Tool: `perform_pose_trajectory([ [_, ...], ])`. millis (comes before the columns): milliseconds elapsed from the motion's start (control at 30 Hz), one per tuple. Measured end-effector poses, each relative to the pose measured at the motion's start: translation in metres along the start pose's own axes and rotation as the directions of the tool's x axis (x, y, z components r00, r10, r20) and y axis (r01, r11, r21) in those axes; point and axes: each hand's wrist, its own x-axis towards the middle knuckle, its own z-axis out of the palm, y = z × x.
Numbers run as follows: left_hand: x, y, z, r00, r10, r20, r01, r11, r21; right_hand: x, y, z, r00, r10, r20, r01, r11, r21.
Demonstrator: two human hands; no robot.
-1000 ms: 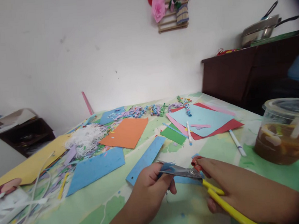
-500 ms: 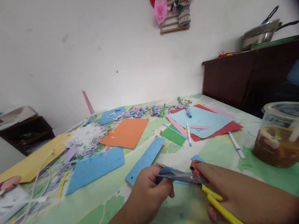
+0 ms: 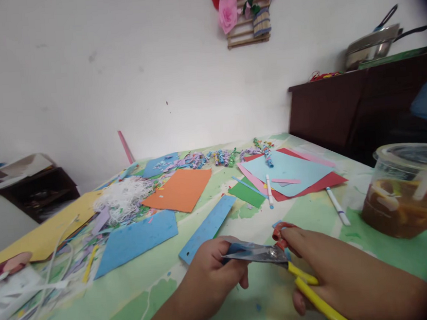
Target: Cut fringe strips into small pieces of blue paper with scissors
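Observation:
In my right hand point(image 3: 315, 255) is a pair of scissors point(image 3: 274, 254) with yellow handles, its metal blades pointing left toward my other hand. A curled reddish piece point(image 3: 281, 233) shows by the right thumb and index finger; what it is I cannot make out. My left hand point(image 3: 217, 272) is closed, thumb and fingers pinching a small dark-blue piece of paper point(image 3: 231, 251) at the blade tips, mostly covered by the fingers and blades. Just beyond the left hand lies a long blue paper strip point(image 3: 209, 226) with a small dark dot near its close end.
Blue point(image 3: 138, 241), orange point(image 3: 181, 189) and light-blue point(image 3: 290, 169) sheets lie across the table, with white shredded strips point(image 3: 124, 198) at left. Markers point(image 3: 337, 207) rest at right beside a plastic cup of brown drink point(image 3: 403, 205). Curled paper pieces point(image 3: 224, 158) line the back.
The scissor blades have come closer together near my left fingers. The reddish piece by my right thumb shows more now, and less light blue is visible behind the blades.

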Motion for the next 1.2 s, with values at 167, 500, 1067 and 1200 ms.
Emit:
perform_pose_trajectory([
  [167,0.003,-0.006,0.001,1.0,0.004,0.028,-0.001,0.995,-0.099,-0.001,-0.002,-0.001,1.0,0.01,0.004,-0.01,0.999,-0.039],
  [500,0.002,-0.006,0.002,0.997,-0.014,-0.074,0.002,0.987,-0.163,-0.002,0.004,0.0,1.0,-0.001,0.027,0.002,1.0,-0.03],
  [1067,0.002,-0.002,0.003,0.999,-0.048,-0.009,0.044,0.97,-0.239,-0.003,0.014,0.01,0.996,0.03,0.087,-0.025,0.998,-0.059],
  [1200,0.002,-0.006,0.003,1.0,-0.028,0.004,0.028,0.971,-0.239,-0.005,0.011,0.007,0.997,0.018,0.072,-0.012,0.997,-0.076],
])
